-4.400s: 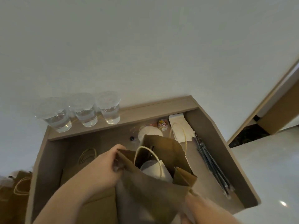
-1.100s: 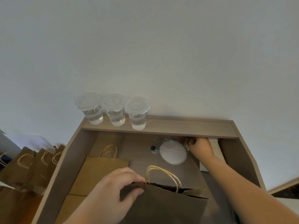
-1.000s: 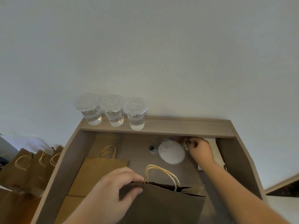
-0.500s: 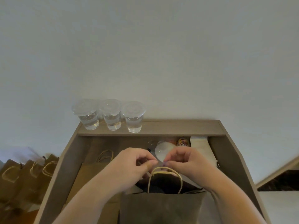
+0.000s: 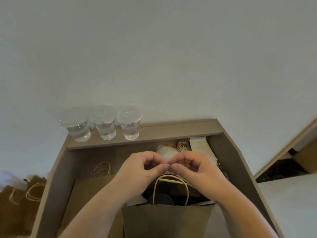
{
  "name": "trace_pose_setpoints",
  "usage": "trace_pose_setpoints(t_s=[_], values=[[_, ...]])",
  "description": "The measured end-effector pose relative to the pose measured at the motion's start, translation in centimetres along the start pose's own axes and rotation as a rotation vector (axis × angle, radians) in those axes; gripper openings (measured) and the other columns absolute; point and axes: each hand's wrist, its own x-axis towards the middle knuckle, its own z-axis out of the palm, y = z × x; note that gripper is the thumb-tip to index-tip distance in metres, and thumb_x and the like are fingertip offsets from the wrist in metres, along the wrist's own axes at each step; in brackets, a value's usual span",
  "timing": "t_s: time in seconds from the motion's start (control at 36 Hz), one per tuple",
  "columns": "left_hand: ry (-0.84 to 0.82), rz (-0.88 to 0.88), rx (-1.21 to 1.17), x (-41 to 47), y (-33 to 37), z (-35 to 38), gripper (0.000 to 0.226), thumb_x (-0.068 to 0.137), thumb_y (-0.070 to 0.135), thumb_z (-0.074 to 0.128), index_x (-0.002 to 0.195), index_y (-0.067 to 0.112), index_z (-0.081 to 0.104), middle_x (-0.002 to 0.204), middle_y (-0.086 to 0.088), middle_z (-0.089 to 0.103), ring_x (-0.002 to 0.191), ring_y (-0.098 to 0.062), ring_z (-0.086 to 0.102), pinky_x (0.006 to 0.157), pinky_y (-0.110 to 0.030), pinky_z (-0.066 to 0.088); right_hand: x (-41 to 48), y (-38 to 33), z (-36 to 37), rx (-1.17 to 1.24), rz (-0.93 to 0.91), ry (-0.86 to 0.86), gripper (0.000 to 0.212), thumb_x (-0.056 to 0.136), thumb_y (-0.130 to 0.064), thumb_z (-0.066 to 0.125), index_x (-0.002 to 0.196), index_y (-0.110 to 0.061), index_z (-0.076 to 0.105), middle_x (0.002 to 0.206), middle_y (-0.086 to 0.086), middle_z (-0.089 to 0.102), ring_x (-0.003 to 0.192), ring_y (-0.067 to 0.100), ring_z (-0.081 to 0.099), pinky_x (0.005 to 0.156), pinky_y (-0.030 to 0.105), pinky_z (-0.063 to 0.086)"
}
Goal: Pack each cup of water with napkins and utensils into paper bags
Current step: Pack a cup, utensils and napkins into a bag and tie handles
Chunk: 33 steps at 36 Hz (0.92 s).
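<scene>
Three clear, lidded plastic cups of water (image 5: 104,125) stand on the wooden desk's back ledge (image 5: 180,130). Below, the left hand (image 5: 140,174) and right hand (image 5: 195,170) meet, both pinching a tiny dark object (image 5: 169,164), too small to identify, above the open brown paper bag (image 5: 168,220). Folded white napkins (image 5: 199,146) lie at right.

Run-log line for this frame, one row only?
left hand, right hand: pinching small item together | paper bag: open below hands | cups of water: three on ledge
</scene>
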Motion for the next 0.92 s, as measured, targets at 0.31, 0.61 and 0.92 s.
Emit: trace_pose_setpoints(t_s=[0.31, 0.61, 0.92], values=[[-0.040, 0.010, 0.137, -0.8, 0.8, 0.1, 0.021, 0.103, 0.033, 0.063, 0.110, 0.052, 0.071, 0.101, 0.022, 0.073, 0.096, -0.002, 0.070, 0.081, -0.020, 0.054, -0.2, -0.2, -0.2, -0.077, 0.051, 0.026, 0.007, 0.102, -0.037, 0.069, 0.100, -0.034, 0.076, 0.088, -0.007, 0.077, 0.077, 0.006, 0.070, 0.075, 0.022, 0.057], [-0.341, 0.041, 0.508, -3.7, 1.4, -1.8, 0.072, 0.076, 0.073, 0.069, 0.138, 0.077, 0.033, 0.132, 0.047, 0.049, 0.125, 0.020, 0.044, 0.104, -0.020, 0.038, -0.6, -0.4, -0.5, -0.187, 0.183, 0.037, 0.008, 0.097, -0.032, 0.078, 0.093, -0.026, 0.074, 0.088, -0.009, 0.079, 0.079, 0.008, 0.074, 0.083, 0.034, 0.065], [0.067, 0.159, 0.619, -3.4, 0.0, 1.6, 0.038, 0.088, 0.070, 0.047, 0.097, 0.042, 0.071, 0.088, 0.021, 0.066, 0.087, -0.002, 0.063, 0.081, -0.030, 0.055, -1.4, -2.9, -0.2, -0.411, 0.172, -0.120, 0.007, 0.093, -0.042, 0.077, 0.087, -0.043, 0.073, 0.085, -0.023, 0.075, 0.081, -0.002, 0.072, 0.070, 0.019, 0.060]])
